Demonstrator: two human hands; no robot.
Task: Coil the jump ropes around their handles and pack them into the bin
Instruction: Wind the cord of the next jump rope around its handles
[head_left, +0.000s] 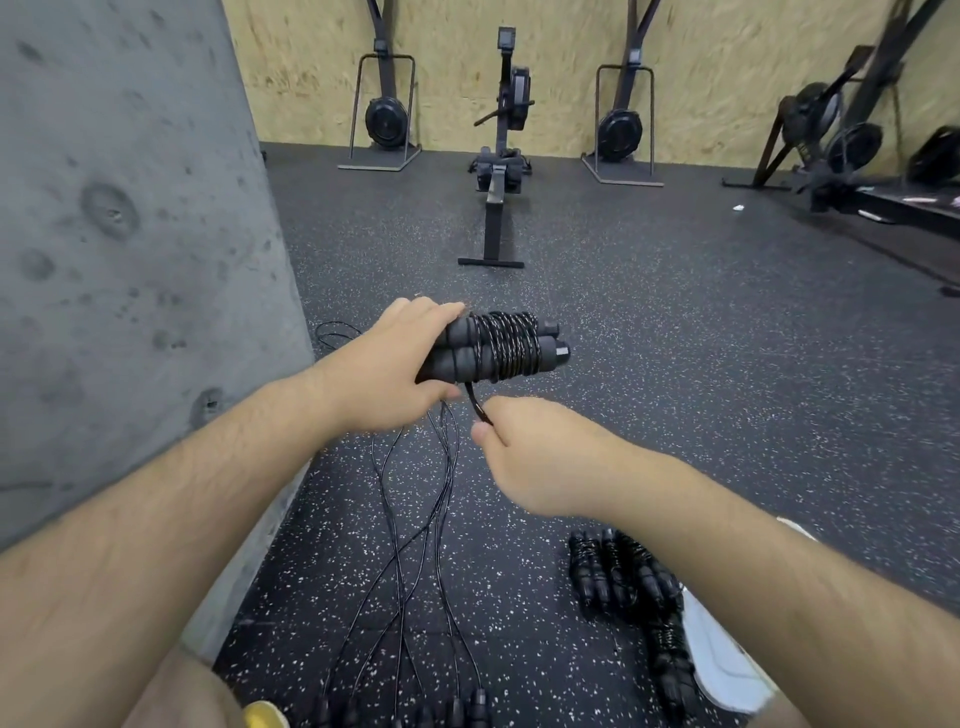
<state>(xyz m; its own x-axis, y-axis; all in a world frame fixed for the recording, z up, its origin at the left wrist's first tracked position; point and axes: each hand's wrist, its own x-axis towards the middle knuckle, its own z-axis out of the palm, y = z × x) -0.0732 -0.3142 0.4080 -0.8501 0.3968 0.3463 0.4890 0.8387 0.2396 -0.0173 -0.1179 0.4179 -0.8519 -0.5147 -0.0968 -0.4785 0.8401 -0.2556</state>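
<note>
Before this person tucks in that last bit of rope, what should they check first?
1. Left hand grips both handles: ok.
2. Coils sit snug around the handles: ok.
3. Right hand pinches the rope tail: ok.
4. Tail free of the loose ropes on the floor: cannot tell.
5. Finished bundles lie near: ok.
6. Bin in view: not ok.

Black jump rope (501, 345) wound round its paired handles (543, 347), aloft; coiled bundles (618, 571) and loose ropes (410, 519) below.
</note>
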